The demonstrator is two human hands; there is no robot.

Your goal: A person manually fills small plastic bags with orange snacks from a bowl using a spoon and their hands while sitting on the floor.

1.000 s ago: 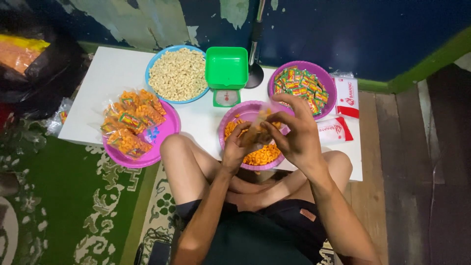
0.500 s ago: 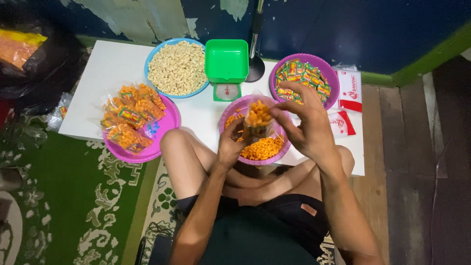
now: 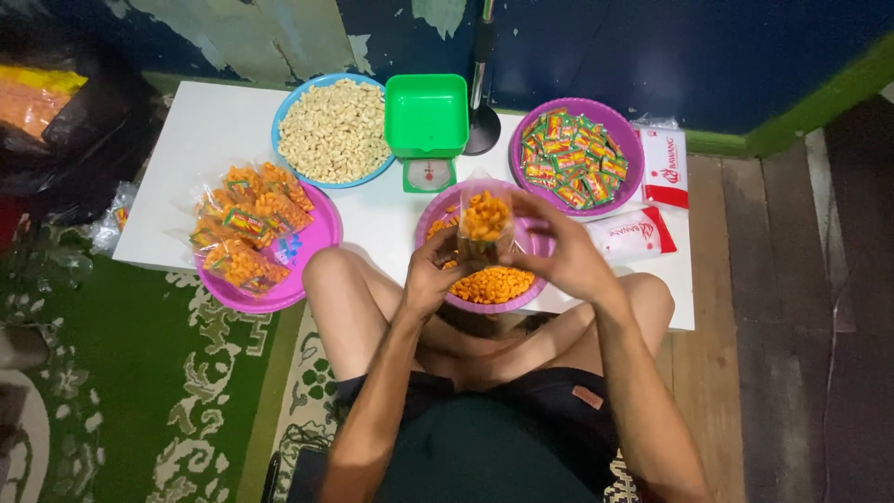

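1. dark blue wall with peeling paint (image 3: 652, 56) behind, green patterned rug (image 3: 140, 373) on the floor, and a low white worktop (image 3: 209, 130) where the person sits cross-legged.
2. on the worktop: a blue bowl of pale nuts (image 3: 333, 130), a pink plate of filled packets (image 3: 256, 237), a purple bowl of small sachets (image 3: 575, 158), and a green kitchen scale (image 3: 427, 126) between the bowls.
3. nearest the knees, a pink bowl of orange snacks (image 3: 489, 279).
4. both hands are raised just above that bowl: left hand (image 3: 430, 275) cups the lower side of a small clear bag of orange snacks (image 3: 486, 222), fingers curled around it; right hand (image 3: 563, 247) pinches its upper side, fingers closed on the plastic.
5. i'd say keeping the bag upright over the bowl, mouth held taut, lets any spill drop back in.
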